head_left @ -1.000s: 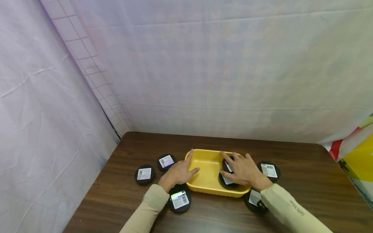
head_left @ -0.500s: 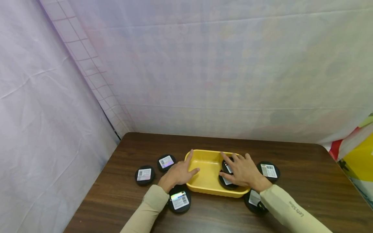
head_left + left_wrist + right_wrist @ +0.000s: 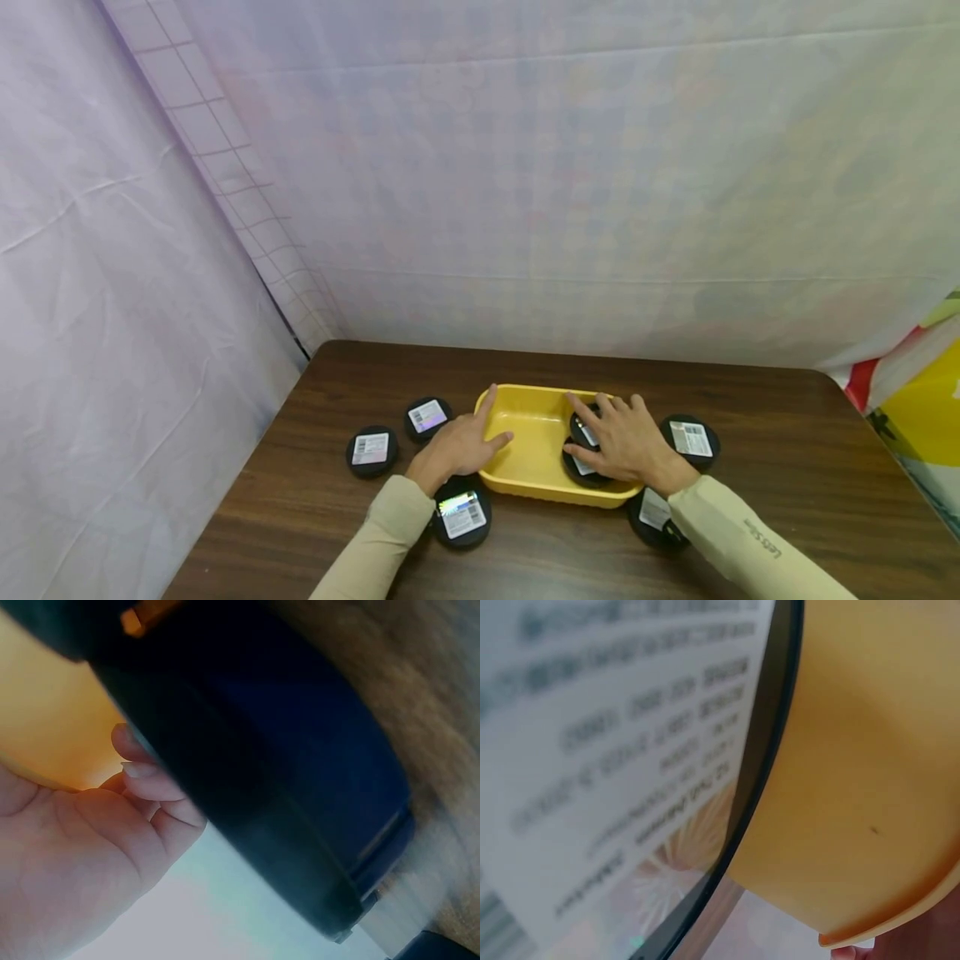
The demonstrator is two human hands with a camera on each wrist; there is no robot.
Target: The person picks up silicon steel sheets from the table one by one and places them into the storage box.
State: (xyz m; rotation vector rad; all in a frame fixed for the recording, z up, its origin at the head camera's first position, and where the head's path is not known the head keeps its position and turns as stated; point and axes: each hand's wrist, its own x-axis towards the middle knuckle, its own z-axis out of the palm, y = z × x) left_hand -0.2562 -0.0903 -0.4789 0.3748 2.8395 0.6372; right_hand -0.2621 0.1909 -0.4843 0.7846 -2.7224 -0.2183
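Observation:
My left hand (image 3: 461,442) rests at the left end of a yellow plastic basket (image 3: 532,492), its index finger along the rim and thumb stretched over the inside. In the left wrist view its other fingers (image 3: 150,772) curl loosely near a large dark round thing (image 3: 247,750). My right hand (image 3: 626,442) lies spread over the basket's right end. Beneath its index finger and thumb are two flat round black containers with white labels, a rear one (image 3: 579,431) and a front one (image 3: 572,468). The palm partly hides both.
Similar labelled black containers lie on the brown table (image 3: 555,550): two at left (image 3: 372,452) (image 3: 428,418), one below the left wrist (image 3: 462,513), one right of the basket (image 3: 691,440), and one (image 3: 654,517) partly under the right sleeve. A white cloth (image 3: 570,208) hangs behind.

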